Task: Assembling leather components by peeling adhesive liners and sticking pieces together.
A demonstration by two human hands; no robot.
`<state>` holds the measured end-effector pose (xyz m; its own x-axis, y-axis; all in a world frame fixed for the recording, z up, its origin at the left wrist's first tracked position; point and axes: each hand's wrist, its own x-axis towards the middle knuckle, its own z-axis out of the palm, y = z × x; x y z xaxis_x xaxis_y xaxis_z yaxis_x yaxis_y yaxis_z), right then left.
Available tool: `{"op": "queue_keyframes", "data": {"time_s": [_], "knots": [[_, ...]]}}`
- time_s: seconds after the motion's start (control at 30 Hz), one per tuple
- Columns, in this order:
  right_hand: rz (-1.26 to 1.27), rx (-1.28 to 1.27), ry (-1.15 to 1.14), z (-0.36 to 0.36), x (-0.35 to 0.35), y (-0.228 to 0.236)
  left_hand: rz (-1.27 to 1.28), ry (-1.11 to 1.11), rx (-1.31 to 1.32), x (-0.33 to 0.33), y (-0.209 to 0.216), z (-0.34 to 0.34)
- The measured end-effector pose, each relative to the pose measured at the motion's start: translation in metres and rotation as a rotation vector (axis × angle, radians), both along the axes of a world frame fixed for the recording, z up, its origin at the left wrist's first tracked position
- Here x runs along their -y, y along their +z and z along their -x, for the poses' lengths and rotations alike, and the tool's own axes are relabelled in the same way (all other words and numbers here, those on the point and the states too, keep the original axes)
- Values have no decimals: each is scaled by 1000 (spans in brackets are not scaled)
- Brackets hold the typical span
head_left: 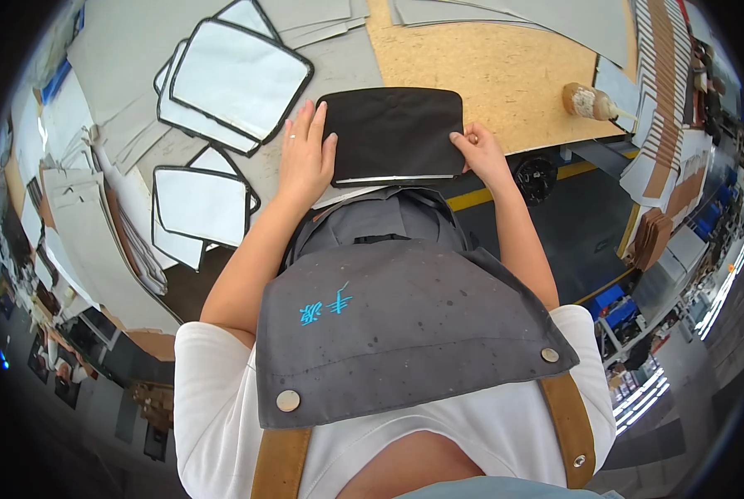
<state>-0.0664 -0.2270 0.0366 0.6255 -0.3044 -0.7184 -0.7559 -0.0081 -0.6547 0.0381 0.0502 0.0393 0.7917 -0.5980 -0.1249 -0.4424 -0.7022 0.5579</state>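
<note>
A black panel (pixel 395 133) with rounded far corners lies in front of me at the table's near edge, with a thin pale strip along its near side. My left hand (pixel 302 162) rests along its left edge, fingers stretched out and the thumb reaching onto the black surface. At the right edge, my right hand (pixel 483 155) holds the panel, thumb on top and the other fingers curled at the side, partly hidden. To the left are overlapping white panels with black borders (pixel 239 79) and a smaller group of similar panels (pixel 202 201).
A squeeze bottle (pixel 588 101) with brownish contents lies on the tan board (pixel 505 71) at right. Grey sheets (pixel 77 224) are piled at left, with more at the far edge. Stacked brown and white pieces (pixel 663 100) line the far right. My grey apron (pixel 405 333) touches the near edge.
</note>
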Motion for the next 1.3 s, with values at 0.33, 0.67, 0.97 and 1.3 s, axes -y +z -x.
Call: {"op": "queue_keyframes", "data": {"time_s": [0.33,0.67,0.97,1.3], "knots": [[793,683,631,-60,-7,139,300,-15,-768,68,78,-77],[950,679,773,-99,-55,135,1086,626,-740,56,60,18],[387,604,1007,-108,-100,72,1537,996,-1073,25,31,38],[807,749,1305,-104,-94,20,557,471,-81,-24,44,-17]]}}
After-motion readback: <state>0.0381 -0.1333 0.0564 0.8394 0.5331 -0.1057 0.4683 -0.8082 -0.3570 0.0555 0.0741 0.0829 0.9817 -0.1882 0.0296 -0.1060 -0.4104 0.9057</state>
